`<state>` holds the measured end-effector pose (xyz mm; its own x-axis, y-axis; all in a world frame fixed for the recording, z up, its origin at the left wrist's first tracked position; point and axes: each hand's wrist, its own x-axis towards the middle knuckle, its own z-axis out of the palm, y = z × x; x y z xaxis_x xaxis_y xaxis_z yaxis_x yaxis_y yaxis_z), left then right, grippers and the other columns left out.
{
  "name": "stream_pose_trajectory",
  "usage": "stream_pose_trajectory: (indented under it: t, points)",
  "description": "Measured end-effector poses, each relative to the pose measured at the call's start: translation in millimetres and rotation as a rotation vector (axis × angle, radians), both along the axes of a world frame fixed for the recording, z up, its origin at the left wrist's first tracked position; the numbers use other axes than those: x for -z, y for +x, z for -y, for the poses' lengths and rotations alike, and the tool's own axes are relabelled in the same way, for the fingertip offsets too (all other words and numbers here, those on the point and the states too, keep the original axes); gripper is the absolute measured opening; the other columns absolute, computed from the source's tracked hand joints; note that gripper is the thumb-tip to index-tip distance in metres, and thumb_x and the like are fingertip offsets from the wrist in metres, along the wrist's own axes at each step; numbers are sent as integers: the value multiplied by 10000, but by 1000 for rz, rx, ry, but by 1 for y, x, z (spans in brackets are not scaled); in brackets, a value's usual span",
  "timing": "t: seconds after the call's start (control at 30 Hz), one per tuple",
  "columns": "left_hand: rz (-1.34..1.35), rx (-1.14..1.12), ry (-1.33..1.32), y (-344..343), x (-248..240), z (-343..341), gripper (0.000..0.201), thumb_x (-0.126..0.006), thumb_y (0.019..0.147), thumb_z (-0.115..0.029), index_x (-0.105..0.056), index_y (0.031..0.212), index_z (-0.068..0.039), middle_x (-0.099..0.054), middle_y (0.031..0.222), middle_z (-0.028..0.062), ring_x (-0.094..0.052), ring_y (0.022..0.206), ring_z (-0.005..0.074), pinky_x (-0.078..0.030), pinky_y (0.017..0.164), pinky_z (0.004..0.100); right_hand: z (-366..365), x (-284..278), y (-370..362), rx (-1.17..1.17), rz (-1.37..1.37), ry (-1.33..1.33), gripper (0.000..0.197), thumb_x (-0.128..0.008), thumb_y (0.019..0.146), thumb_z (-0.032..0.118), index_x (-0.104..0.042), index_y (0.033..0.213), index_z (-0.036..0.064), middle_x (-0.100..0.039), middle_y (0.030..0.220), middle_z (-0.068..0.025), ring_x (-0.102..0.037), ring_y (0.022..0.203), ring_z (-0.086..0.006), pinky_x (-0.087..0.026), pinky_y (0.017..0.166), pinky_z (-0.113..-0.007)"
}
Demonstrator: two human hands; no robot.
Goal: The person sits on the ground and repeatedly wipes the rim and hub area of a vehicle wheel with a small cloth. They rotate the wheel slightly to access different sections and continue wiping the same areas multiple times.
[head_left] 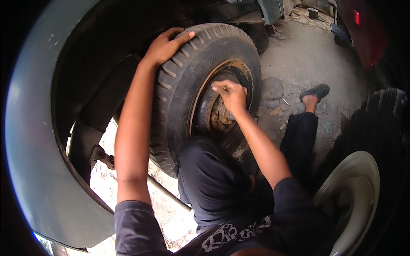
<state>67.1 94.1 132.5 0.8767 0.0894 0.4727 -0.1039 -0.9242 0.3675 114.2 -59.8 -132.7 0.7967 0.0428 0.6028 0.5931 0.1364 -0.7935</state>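
A large black tyre (181,96) with chunky tread stands upright on a vehicle's wheel place, in front of me. My left hand (165,47) lies on top of its tread, fingers spread. Inside the rusty steel rim (200,104), my right hand (232,94) reaches in over the hub (221,114), thumb and fingers pinched together. Whatever sits between those fingertips, if anything, is too small to make out. Brownish studs or nuts show on the hub just below my right hand. My bent knee (205,164) is close against the tyre's lower side.
A grey-blue fender (32,141) curves round the dark wheel arch on the left. At the lower right are a cream wheel rim (361,205) and a dark tyre (380,115). My sandalled foot (314,94) rests on broken concrete, among bits of debris. A red panel (363,34) stands at the upper right.
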Motion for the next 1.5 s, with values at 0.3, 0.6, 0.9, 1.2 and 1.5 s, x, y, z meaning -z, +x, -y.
stream_pose_trajectory:
  t: [0.3,0.6,0.9,1.2,1.5]
  points:
    - [72,-130,-120,-2,3,-5,684,-823,815,-620,-792,1266,-106,-781,1235,188,-729,1199,311,-529,1064,390,-7,-4,5,169,-54,39,187,-883,885,130,-848,1063,88,-832,1066,-94,-779,955,-159,-596,894,-341]
    - [-25,-246,-5,-3,2,12,894,-700,791,-787,-715,1402,-133,-724,1379,170,-677,1302,334,-496,1130,423,-9,-10,9,274,-65,21,164,-883,859,118,-847,1012,72,-820,1035,-129,-790,981,-242,-592,855,-347]
    - [-204,-363,2,6,-8,22,1146,-590,760,-922,-489,1616,-166,-552,1600,144,-518,1486,347,-431,1213,521,16,-35,30,106,28,-265,173,-879,875,153,-845,1015,57,-822,967,-131,-785,838,-230,-589,817,-354]
    - [-176,-338,64,8,-9,10,1105,-570,789,-907,-532,1585,-142,-600,1552,159,-574,1439,325,-456,1184,438,6,-1,1,-30,127,-33,144,-851,885,52,-837,1028,57,-822,1038,-139,-802,901,-194,-614,810,-306]
    - [-160,-289,61,13,-7,-2,1061,-569,830,-869,-559,1562,-101,-591,1561,169,-562,1447,340,-425,1209,437,1,-2,-24,98,227,-35,146,-857,859,33,-841,999,70,-820,1002,-114,-791,949,-247,-606,864,-362]
